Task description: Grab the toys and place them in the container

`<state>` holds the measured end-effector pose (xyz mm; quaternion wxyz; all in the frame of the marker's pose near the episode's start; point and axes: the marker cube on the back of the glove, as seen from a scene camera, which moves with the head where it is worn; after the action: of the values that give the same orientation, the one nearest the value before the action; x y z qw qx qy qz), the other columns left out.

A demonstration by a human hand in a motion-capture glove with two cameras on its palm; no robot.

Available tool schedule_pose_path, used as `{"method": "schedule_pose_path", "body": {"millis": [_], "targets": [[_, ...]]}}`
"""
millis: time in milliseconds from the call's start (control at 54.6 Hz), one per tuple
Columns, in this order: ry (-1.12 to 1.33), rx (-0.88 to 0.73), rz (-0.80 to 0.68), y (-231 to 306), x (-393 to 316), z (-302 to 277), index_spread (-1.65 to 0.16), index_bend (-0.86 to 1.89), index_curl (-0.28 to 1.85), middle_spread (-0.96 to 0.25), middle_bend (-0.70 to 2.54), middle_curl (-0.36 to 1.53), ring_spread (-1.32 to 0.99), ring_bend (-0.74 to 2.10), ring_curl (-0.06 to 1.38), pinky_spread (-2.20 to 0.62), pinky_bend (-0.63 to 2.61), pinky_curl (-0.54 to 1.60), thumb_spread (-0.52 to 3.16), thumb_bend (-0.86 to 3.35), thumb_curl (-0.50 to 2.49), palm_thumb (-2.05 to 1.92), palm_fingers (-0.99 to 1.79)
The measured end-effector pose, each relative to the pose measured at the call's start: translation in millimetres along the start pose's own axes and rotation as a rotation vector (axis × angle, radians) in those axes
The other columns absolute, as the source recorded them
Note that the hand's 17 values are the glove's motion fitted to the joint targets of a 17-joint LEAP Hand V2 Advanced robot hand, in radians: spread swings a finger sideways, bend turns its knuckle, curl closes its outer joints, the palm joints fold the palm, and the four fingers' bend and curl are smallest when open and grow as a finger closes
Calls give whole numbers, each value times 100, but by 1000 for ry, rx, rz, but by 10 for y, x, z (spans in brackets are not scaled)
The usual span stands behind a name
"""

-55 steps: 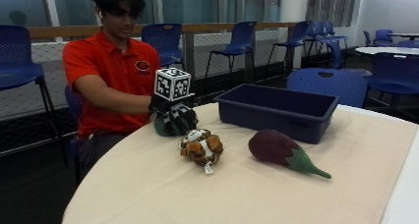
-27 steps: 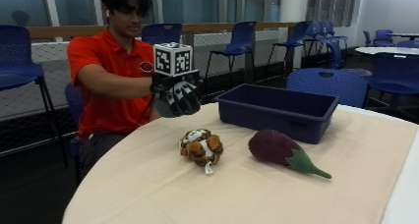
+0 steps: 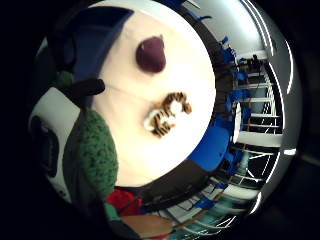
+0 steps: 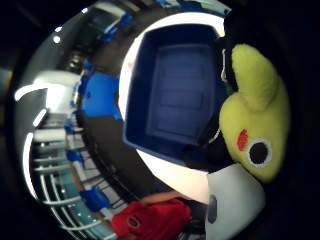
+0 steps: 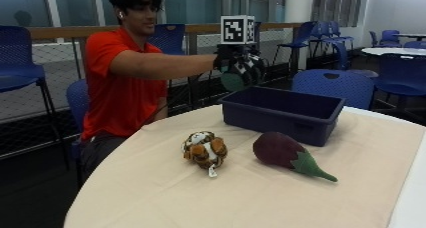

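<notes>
Item 1: green-and-yellow plush toy (image 5: 238, 75), soft, knobbly green body, yellow head with a stitched eye. Your gloved right hand (image 5: 234, 63) has its fingers curled round it, raised just above the near rim of the blue plastic container (image 5: 283, 113), judged ready for dropping in.

Item 2: container, rigid, rectangular, smooth-walled, nothing visible inside.

Item 3: striped plush tiger (image 5: 205, 149), rounded, lying on the tabletop (image 5: 153, 198) in front of the container.

Item 4: plush eggplant (image 5: 286, 153), purple, green stem, beside the container's front wall.
</notes>
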<state>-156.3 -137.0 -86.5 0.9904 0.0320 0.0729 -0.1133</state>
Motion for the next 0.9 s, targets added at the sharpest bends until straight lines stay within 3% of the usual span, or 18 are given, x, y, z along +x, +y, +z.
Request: {"method": "schedule_pose_path", "body": {"millis": [275, 366, 421, 513, 550, 605, 696, 898], "targets": [[-83, 66, 2, -719, -429, 146, -46, 16, 71, -49, 24, 46, -57, 74, 44, -47, 98, 39, 76, 3, 79, 69, 88], [26, 101, -200, -766, -404, 331, -47, 16, 74, -49, 22, 48, -57, 73, 44, -47, 99, 39, 77, 1, 80, 68, 85], [-30, 65, -191, -772, -443, 371, -47, 15, 75, -49, 20, 49, -57, 71, 44, -46, 101, 39, 79, -1, 80, 67, 82], [-213, -52, -86, -766, -513, 419, -45, 13, 75, -37, 10, 46, -44, 60, 45, -27, 101, 43, 100, -10, 68, 41, 18], [-240, -67, -91, -747, -461, 418, -44, 12, 73, -32, 13, 45, -38, 57, 45, -22, 107, 45, 104, -8, 64, 35, 9], [-254, -63, -87, -709, -335, 395, -42, 0, 62, -21, 11, 42, -23, 32, 36, -12, 122, 46, 105, -15, 56, 12, -29], [-238, -48, -58, -604, -37, 354, -39, 4, 51, -13, 10, 37, -11, 17, 30, -1, 130, 44, 104, -11, 48, -5, -30], [-138, -51, 71, -263, 935, 389, -37, 10, 38, -5, 11, 30, 2, 14, 25, 10, 131, 43, 100, -10, 37, -11, -30]]}}
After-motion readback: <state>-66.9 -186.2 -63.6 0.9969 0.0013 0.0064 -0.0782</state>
